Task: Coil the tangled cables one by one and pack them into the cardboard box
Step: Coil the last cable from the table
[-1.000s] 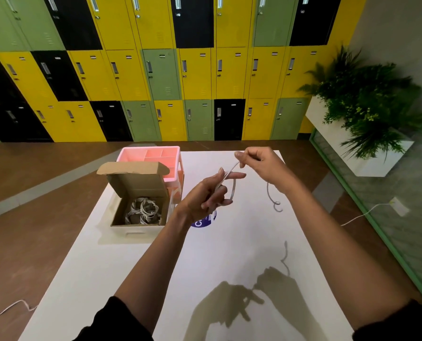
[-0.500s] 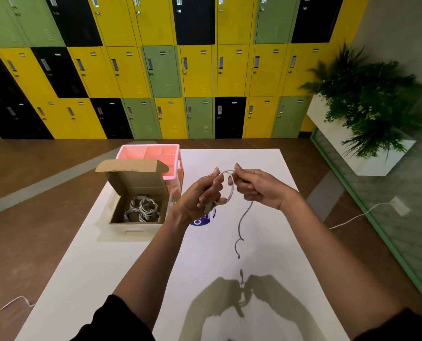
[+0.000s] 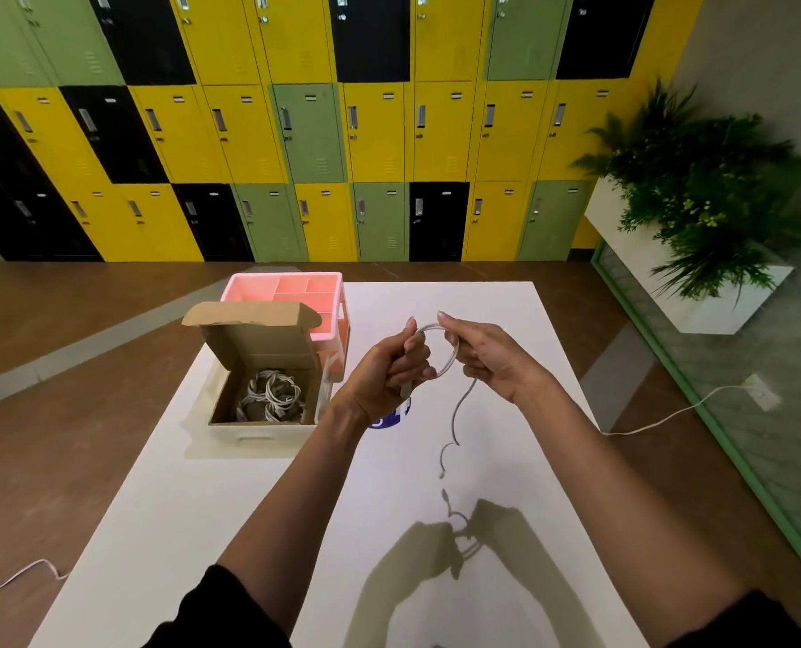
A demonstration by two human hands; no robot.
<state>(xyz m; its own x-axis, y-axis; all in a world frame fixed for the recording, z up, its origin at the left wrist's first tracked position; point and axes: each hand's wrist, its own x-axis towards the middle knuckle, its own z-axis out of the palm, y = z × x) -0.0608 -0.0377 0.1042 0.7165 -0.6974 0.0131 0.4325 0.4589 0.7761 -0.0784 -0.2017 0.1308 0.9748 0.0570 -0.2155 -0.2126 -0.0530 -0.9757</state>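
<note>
Above the white table (image 3: 211, 498) my left hand (image 3: 391, 367) grips a small loop of a thin grey cable (image 3: 454, 416). My right hand (image 3: 485, 350) pinches the same loop at its top right, close beside the left hand. The cable's loose tail hangs down from the right hand and ends in a small plug just above the table. To the left stands the open cardboard box (image 3: 265, 339), its lid tilted up at the back. Several coiled white cables (image 3: 272, 395) lie inside it.
A pink compartment tray (image 3: 286, 290) stands right behind the box. A blue round sticker (image 3: 391, 418) is partly hidden under my left wrist. Thin white cords lie on the brown floor at the right (image 3: 660, 416) and lower left (image 3: 15, 577). A planter (image 3: 697, 198) stands far right.
My right hand came down from its raised position and met the left hand, laying a turn of cable into the loop. The hanging tail swung lower, toward the table.
</note>
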